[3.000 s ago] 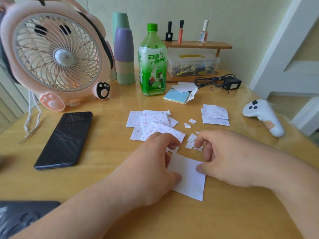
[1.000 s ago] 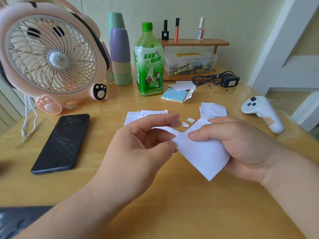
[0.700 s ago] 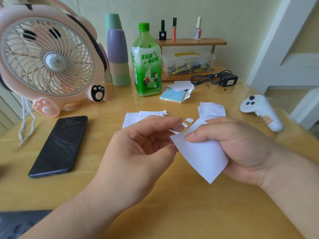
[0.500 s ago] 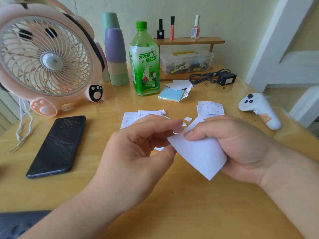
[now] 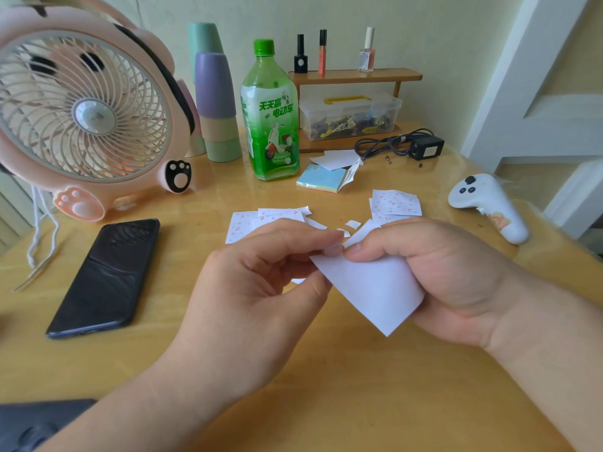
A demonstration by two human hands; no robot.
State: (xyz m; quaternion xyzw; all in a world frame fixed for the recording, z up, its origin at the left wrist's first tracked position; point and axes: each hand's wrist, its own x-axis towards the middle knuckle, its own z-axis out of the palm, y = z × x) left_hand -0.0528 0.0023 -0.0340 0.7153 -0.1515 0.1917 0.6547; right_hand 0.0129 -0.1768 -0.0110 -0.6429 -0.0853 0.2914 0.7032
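A white paper piece is held up above the wooden table, blank side towards me. My right hand grips its right side, thumb on the upper edge. My left hand pinches the paper's upper left corner between thumb and forefinger, its fingertips touching those of the right hand. Behind the hands, torn paper pieces with a small red print lie on the table, with another stack of printed pieces to the right and small white scraps between them.
A pink desk fan stands at the back left, a black phone in front of it. Stacked cups, a green bottle, a sticky-note pad, a shelf with a plastic box, a black adapter and a white controller ring the back and right.
Three seconds ago the paper lay flat on the table under both hands; both hands have since lifted it. Over the last second my left fingers closed onto its upper corner.
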